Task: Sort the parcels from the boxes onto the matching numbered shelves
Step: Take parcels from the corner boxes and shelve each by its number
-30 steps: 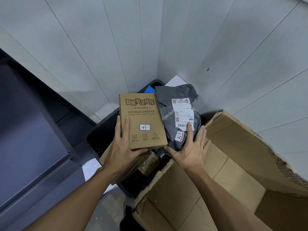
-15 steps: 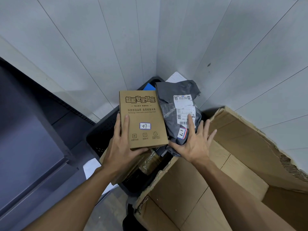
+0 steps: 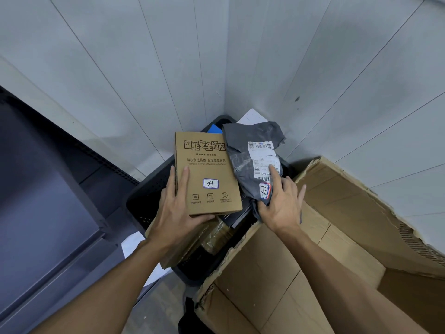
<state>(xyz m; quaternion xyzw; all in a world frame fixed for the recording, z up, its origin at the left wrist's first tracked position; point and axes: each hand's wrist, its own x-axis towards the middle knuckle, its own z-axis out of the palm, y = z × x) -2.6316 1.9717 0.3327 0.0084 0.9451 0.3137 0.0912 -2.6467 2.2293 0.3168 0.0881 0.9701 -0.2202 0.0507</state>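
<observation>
Over the last second I see little change on the left and a small one on the right. My left hand (image 3: 178,213) keeps the brown carton (image 3: 207,169) as it was, fingers laid up its near edge and thumb hooked under its lower edge, with the "07" sticker (image 3: 210,183) facing me. My right hand (image 3: 281,206) has shifted on the grey mailer bag (image 3: 240,162). The index finger now reaches further up the white shipping label (image 3: 263,157), and the other fingers and thumb grasp the bag's lower end. The bag's own sticker (image 3: 264,190) has turned more toward me. It looks like 17, though at this angle I cannot be sure.

Both parcels are held side by side, touching, above the black crate (image 3: 149,196) in the corner. The open cardboard box (image 3: 342,227) is just to the right.

I judge the picking done and the reading step about finished. Next comes carrying 07 and the other parcel to their shelves, which are not in view apart from the dark unit (image 3: 48,189) at left.
</observation>
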